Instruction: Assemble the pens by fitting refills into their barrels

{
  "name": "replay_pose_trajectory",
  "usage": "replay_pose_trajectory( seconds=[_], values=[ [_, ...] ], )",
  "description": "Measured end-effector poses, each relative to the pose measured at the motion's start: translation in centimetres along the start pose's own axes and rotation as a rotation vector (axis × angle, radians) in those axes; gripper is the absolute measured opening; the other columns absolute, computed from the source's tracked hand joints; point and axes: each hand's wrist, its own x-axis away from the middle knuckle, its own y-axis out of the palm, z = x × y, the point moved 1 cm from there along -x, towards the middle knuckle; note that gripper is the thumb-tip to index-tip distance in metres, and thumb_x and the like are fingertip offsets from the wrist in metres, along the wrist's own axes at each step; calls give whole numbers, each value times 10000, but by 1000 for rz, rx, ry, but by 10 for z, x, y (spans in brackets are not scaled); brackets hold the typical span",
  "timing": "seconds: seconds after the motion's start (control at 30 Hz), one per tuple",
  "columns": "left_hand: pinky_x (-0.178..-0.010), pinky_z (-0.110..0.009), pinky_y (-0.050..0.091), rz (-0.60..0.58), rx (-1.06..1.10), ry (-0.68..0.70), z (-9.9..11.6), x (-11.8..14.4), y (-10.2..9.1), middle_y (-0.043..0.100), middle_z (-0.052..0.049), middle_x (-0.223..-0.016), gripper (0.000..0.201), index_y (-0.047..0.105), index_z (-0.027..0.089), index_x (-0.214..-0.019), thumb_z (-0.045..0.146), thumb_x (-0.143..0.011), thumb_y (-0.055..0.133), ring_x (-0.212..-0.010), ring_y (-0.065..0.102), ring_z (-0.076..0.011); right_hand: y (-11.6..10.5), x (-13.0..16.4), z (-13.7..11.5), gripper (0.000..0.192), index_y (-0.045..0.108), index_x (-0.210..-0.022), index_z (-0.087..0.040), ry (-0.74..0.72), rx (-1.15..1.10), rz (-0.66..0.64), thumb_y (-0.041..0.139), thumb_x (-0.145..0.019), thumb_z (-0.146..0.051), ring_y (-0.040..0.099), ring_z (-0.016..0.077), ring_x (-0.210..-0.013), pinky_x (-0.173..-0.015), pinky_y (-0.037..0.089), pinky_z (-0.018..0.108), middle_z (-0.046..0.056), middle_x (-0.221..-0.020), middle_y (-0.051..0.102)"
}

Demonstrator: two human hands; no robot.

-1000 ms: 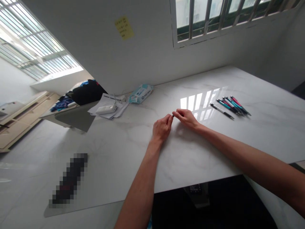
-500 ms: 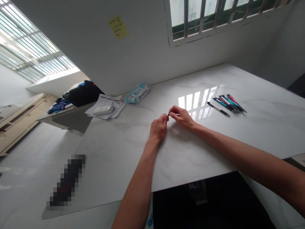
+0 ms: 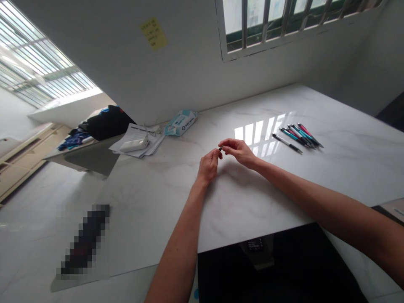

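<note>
My left hand (image 3: 208,165) and my right hand (image 3: 239,151) meet above the middle of the white marble table (image 3: 176,198). Between their fingertips sits a small dark pen part (image 3: 221,147), pinched from both sides; most of it is hidden by the fingers. A row of several pens (image 3: 296,136), teal, pink and black, lies on the table to the right of my right hand, apart from it.
A pack of wet wipes (image 3: 181,123) lies near the wall. Papers with a white device (image 3: 136,143) sit at the table's left edge. A blurred dark object (image 3: 83,242) rests at the near left. A yellow sticky note (image 3: 153,33) is on the wall.
Both hands stay together on the small part, rising a little off the table. The view has drifted slightly, so everything sits a little further left and higher.
</note>
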Motion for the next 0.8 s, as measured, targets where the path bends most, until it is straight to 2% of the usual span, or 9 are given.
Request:
replay_pose_trajectory(
  seconds=[0.13, 0.27, 0.43, 0.5, 0.6, 0.7, 0.8],
  values=[
    [-673, -271, 397, -13, 0, -4, 2, 1, 0, 594, 2, -692, 509, 636, 219, -828, 527, -1065, 308, -656, 520, -155, 0, 3, -7, 341, 727, -1020, -186, 40, -59, -61, 800, -803, -439, 649, 159, -790, -795, 513, 326, 16, -854, 707],
    [-702, -265, 421, -33, -1, -11, 5, 1, 0, 651, -11, -758, 520, 640, 216, -834, 541, -1064, 306, -729, 582, -162, 1, 5, -10, 386, 720, -970, -178, 48, -68, -42, 823, -793, -505, 649, 170, -766, -802, 521, 348, 24, -807, 713],
    [-690, -270, 420, -40, 8, -14, 5, 0, 0, 632, -16, -727, 527, 657, 210, -841, 529, -1061, 301, -716, 574, -168, 2, 5, -10, 376, 733, -969, -172, 52, -70, -22, 831, -781, -483, 647, 156, -742, -815, 527, 348, 15, -776, 708],
    [-675, -271, 416, -49, 7, -30, 5, 0, 1, 605, -15, -698, 530, 668, 207, -845, 525, -1058, 301, -700, 561, -170, 0, 4, -10, 348, 747, -990, -178, 60, -78, -8, 824, -784, -448, 658, 155, -778, -831, 534, 343, 24, -832, 726],
    [-644, -270, 394, -54, 35, -38, 3, -1, 2, 530, -1, -636, 529, 668, 208, -837, 531, -1054, 310, -653, 520, -166, -7, 1, -9, 361, 763, -1062, -202, 76, -85, 67, 824, -765, -399, 677, 158, -887, -845, 546, 321, 49, -1024, 755],
    [-615, -269, 359, -2, 72, -25, 0, -2, 2, 454, 19, -590, 498, 656, 215, -828, 529, -1051, 340, -599, 467, -157, -18, -4, -9, 385, 756, -1109, -219, 60, -35, 172, 818, -768, -387, 695, 164, -915, -836, 562, 316, 52, -1065, 764],
    [-603, -263, 352, 127, 90, -63, -8, -6, 0, 468, 25, -605, 457, 647, 215, -884, 501, -1059, 337, -581, 457, -150, -24, -4, -6, 278, 784, -1019, -197, 14, 203, 200, 805, -787, -350, 717, 180, -892, -866, 573, 339, 62, -987, 788]
  ],
)
